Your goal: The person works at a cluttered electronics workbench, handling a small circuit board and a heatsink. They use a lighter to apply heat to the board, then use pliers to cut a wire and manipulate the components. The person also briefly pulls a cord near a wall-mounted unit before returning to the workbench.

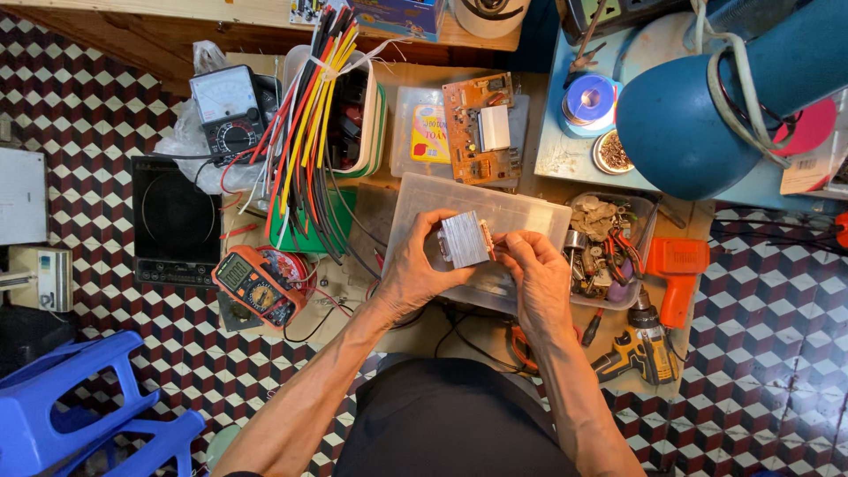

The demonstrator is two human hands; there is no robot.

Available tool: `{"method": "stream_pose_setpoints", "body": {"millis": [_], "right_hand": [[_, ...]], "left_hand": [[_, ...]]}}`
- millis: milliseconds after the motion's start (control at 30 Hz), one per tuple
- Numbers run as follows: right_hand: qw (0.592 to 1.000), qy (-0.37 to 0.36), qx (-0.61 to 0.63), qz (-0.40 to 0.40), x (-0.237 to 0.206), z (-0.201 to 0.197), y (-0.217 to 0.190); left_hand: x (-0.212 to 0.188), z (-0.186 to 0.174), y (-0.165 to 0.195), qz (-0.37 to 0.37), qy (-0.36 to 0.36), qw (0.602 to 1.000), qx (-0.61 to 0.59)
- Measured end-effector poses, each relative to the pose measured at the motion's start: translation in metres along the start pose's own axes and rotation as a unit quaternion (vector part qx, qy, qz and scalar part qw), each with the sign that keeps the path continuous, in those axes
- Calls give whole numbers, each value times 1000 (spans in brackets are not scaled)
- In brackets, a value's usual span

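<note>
A ribbed, silvery metal block (465,238) sits between both hands above the desk (371,212), over a clear plastic lid (530,216). The left hand (420,265) has its grip wrapped round the block's left side; the right hand (537,269) pinches narrowly at its right edge. Far of them lies an orange circuit board (481,128); to the left, a bundle of coloured wires (309,97) and an orange multimeter (256,284); to the right, a tray of small parts (609,243) and an orange drill (673,274).

Ribbed, dull-shining metal heat sink (465,238); clear, smooth plastic box (530,216).
</note>
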State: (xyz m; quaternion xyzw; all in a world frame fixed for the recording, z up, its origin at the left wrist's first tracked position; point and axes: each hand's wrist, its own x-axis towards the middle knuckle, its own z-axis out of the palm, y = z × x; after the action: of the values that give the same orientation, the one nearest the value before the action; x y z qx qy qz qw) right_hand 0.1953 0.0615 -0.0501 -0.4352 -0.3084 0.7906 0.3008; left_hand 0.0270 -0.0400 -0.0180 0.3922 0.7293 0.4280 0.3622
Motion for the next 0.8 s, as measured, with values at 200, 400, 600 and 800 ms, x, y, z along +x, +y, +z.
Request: {"method": "stream_pose_setpoints", "body": {"millis": [200,400,600,800], "right_hand": [[998,37,-43,13,-9,-5,1],[996,62,-31,48,-11,-13,3],[994,70,-66,60,-1,-25,-3],[991,68,-91,66,5,-26,-12]], "left_hand": [[-4,1,-13,-1,-24,1000,1],[-8,-1,-23,6,-51,999,-12],[-8,-7,-23,35,-56,998,3],[-6,-9,-27,-14,-79,997,-4]]}}
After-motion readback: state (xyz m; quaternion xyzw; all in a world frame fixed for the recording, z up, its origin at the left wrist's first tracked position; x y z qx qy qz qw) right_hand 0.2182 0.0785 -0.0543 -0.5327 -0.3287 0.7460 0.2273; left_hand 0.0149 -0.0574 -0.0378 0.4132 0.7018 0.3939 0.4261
